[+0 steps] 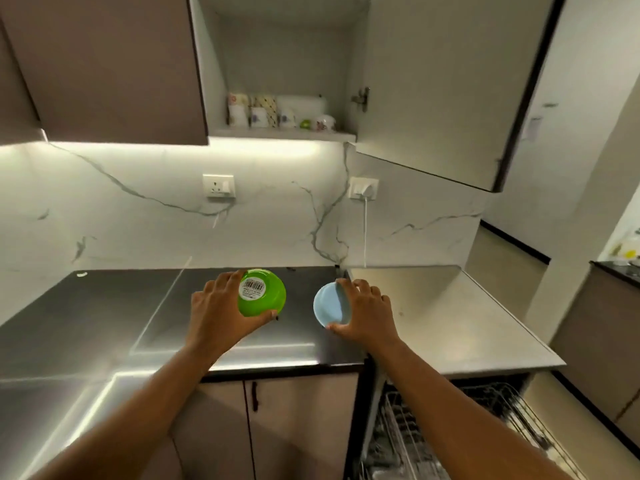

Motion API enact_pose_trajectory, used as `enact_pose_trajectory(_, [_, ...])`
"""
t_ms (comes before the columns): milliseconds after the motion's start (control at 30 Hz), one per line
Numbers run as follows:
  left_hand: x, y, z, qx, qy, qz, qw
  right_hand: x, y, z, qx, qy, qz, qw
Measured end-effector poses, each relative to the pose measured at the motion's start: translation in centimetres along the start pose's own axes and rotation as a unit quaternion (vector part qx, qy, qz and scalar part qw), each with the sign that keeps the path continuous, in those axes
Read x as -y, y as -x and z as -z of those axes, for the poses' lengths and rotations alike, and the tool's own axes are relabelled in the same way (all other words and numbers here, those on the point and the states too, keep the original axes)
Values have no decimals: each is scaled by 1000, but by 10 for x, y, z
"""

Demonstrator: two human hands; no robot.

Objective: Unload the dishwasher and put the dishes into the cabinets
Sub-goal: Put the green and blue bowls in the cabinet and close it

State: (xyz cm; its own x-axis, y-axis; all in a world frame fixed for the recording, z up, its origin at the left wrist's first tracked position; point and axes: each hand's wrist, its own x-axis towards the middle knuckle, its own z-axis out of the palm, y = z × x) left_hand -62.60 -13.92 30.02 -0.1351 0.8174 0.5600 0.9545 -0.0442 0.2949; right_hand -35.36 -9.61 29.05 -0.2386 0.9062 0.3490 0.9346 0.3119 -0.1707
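Green bowl (262, 298) barcode-stickered in left hand (219, 311), pale-blue bowl (329, 304) in right hand (367, 311)

My left hand (221, 308) covers the green bowl's (265, 299) near side; its label print is too small to read. The dishwasher rack (450, 434) runs off the bottom edge. The cabinet's cups (277, 112) are blurred, their patterns indistinct.
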Motion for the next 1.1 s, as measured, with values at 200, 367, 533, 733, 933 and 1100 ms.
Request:
enact_pose_trajectory(200, [71, -87, 20, -23, -19, -8, 1000, 58, -85, -6, -67, -51, 1, 996])
enact_pose_trajectory(367, [76, -176, 21, -53, -9, -51, 997, 64, -159, 14, -153, -31, 34, 987])
enact_pose_trajectory(533, [63, -283, 35, -119, 7, -67, 991, 55, -265, 56, -241, -60, 69, 966])
enact_pose_trajectory(733, [37, -404, 52, -114, 68, -41, 990, 46, -387, 104, -298, -112, 77, 945])
enact_pose_trajectory(933, [37, -484, 38, -56, 92, -10, 994, 45, -484, 116, -249, -95, 107, 958])
enact_pose_trajectory(1100, [46, -529, 20, -4, 58, 31, 998, 53, -535, 95, -195, -139, 101, 965])
